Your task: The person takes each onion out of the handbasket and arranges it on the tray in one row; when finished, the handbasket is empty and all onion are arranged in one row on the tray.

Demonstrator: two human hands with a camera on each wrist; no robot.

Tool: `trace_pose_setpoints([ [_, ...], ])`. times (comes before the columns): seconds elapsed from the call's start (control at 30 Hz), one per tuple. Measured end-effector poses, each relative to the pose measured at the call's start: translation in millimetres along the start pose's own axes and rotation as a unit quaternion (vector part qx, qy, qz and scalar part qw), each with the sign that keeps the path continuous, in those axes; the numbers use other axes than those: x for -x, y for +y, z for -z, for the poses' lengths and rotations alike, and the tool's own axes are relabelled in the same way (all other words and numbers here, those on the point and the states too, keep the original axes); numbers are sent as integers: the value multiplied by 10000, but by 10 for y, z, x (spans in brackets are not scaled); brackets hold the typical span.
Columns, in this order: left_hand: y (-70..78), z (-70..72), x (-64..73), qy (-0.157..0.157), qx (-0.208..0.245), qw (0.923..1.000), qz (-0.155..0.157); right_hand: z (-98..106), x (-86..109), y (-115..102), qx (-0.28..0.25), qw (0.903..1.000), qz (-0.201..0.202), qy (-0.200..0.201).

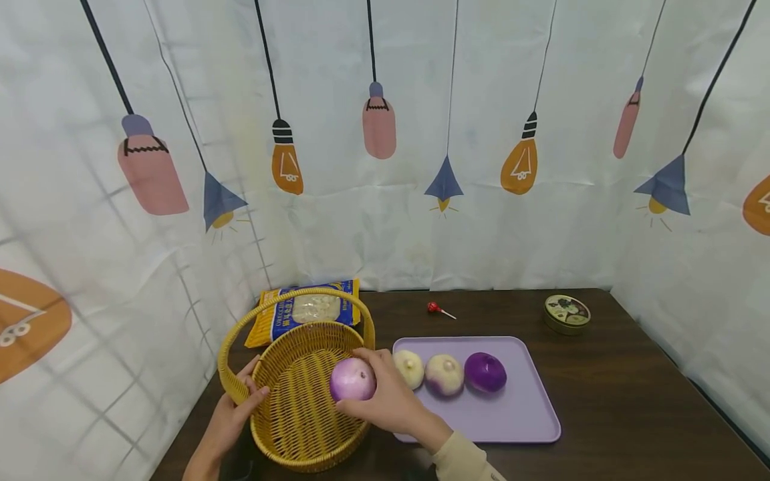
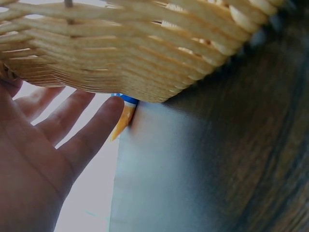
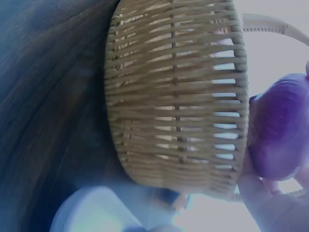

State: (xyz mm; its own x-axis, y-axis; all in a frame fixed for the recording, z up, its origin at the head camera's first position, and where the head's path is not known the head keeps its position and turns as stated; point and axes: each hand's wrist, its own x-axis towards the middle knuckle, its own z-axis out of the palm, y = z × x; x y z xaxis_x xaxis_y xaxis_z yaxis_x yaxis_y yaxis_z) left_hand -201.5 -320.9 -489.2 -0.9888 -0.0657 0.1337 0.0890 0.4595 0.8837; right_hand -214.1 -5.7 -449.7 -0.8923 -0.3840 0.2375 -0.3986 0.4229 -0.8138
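My right hand [image 1: 394, 397] pinches a purple-and-white onion [image 1: 352, 379] between thumb and fingers, over the right side of the yellow wicker basket [image 1: 289, 434]. In the right wrist view the onion [image 3: 280, 128] appears just beyond the basket's rim [image 3: 240, 96]. At the basket's left side, my left hand [image 1: 231, 414] grips the rim by the foot of the arched handle. From the left wrist, the fingers [image 2: 91, 137] lie against the outer weave. Three more onions rest in a row on the lilac tray [image 1: 511, 417]: two whitish, one deep purple [image 1: 484, 372].
Behind the basket lies a yellow-and-blue pasta bag [image 1: 279, 324]. A red lollipop [image 1: 434, 307] is on the dark table [image 1: 631, 401] behind the tray, and a round tin [image 1: 567, 314] stands at the back right. A printed white curtain [image 1: 337, 234] encloses the table's far side.
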Motion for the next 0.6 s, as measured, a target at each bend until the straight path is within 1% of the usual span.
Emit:
trace_pose_setpoints([
  [0.17, 0, 6, 3, 3, -16, 10000, -4, 92, 52, 57, -100, 9999, -4, 125],
  [0.3, 3, 4, 4, 10, 13, 10000, 7, 168, 85, 149, -233, 9995, -26, 230],
  [0.5, 11, 4, 5, -14, 41, 10000, 19, 288, 168, 273, -661, 9972, -264, 217],
  [0.6, 10, 0, 6, -29, 102, 9999, 9, 358, 226, 329, -659, 9974, -185, 216],
])
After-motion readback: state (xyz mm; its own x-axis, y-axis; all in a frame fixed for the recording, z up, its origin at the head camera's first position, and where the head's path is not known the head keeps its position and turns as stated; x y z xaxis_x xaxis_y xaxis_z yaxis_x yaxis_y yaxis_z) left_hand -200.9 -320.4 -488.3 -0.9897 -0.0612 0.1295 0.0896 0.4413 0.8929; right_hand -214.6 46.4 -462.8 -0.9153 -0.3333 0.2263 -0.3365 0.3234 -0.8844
